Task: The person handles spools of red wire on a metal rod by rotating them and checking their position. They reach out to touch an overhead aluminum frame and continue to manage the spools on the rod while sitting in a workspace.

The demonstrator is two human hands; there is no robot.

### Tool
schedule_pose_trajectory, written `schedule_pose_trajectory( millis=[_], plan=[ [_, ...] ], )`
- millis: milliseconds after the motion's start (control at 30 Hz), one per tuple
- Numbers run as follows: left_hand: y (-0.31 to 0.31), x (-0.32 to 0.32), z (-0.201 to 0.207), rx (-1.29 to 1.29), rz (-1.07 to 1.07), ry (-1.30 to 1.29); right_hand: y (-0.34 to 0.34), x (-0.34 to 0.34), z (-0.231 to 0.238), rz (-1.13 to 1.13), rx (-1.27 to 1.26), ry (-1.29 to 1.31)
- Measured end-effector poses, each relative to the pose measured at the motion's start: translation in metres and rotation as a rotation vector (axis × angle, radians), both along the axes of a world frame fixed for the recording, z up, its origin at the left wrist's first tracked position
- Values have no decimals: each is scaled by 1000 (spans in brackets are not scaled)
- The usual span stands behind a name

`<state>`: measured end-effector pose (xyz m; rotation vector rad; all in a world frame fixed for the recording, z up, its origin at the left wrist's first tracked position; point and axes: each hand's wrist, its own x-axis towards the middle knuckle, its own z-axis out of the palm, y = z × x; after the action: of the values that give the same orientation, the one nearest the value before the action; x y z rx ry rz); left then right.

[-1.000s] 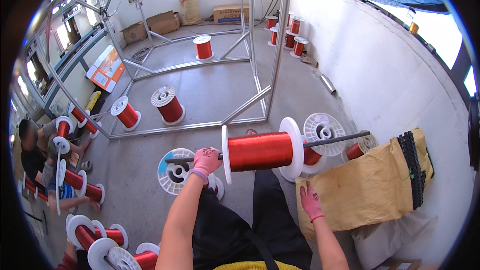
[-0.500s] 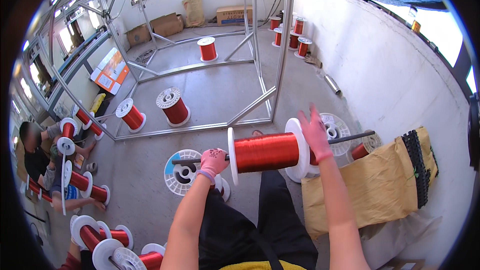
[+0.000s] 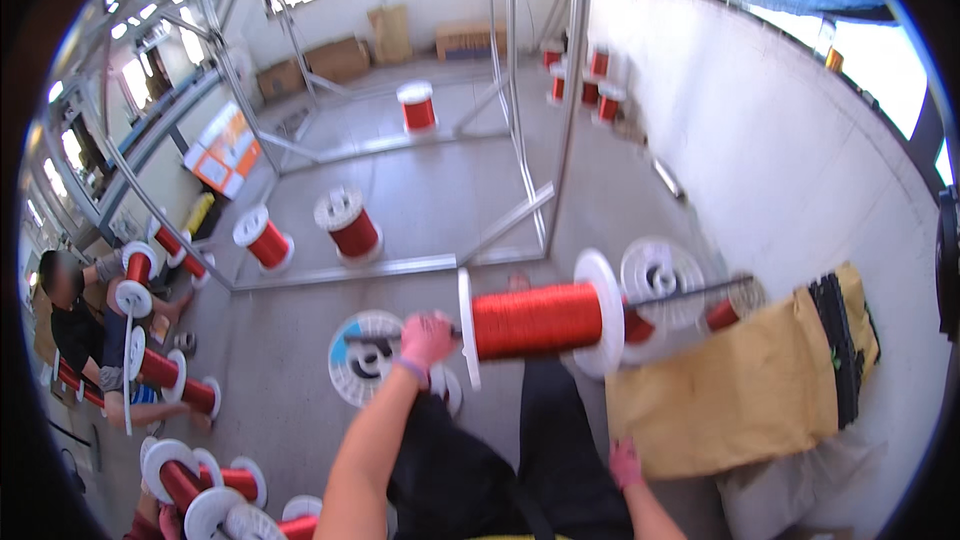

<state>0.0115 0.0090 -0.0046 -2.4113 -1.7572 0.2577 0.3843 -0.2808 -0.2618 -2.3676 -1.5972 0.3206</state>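
Red wire spool (image 3: 540, 322), threaded between the ends of a dark rod (image 3: 700, 290), above the knees (image 3: 553, 395). At the tan sack's (image 3: 725, 395) near left corner, blurred right hand (image 3: 625, 462); cannot tell how open, or whether holding anything. Around the rod, beside the spool, tightly closed left hand (image 3: 427, 338). Beyond, metal frame (image 3: 390, 268).

Spool winding (image 3: 538, 324), glossy red, wire-like; flanges (image 3: 600, 312), smooth white plastic; rod (image 3: 700, 291), dark, metal-looking; left hand (image 3: 427, 340), gloved in matt pink cloth; sack (image 3: 725, 390), matt tan, cloth-like; frame (image 3: 380, 270), silvery metal, dull sheen; cartons (image 3: 338, 59), matt brown cardboard; wall (image 3: 760, 120), matt white; floor (image 3: 280, 360), smooth grey, faintly glossy.
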Motion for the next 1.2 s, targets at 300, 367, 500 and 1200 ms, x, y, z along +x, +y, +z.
schedule_pose_trajectory(
  millis=[300,367,500,1200],
  plan=[
    [-4,-4,6,-150,16,-250,76,-17,131,-56,74,281],
    [-4,-4,5,-151,29,-247,76,-22,135,-43,71,316],
    [-5,-4,5,-128,27,-244,71,-40,131,-62,151,379],
    [-7,-6,5,-132,35,-264,228,-76,289,103,570,486]
  ],
)
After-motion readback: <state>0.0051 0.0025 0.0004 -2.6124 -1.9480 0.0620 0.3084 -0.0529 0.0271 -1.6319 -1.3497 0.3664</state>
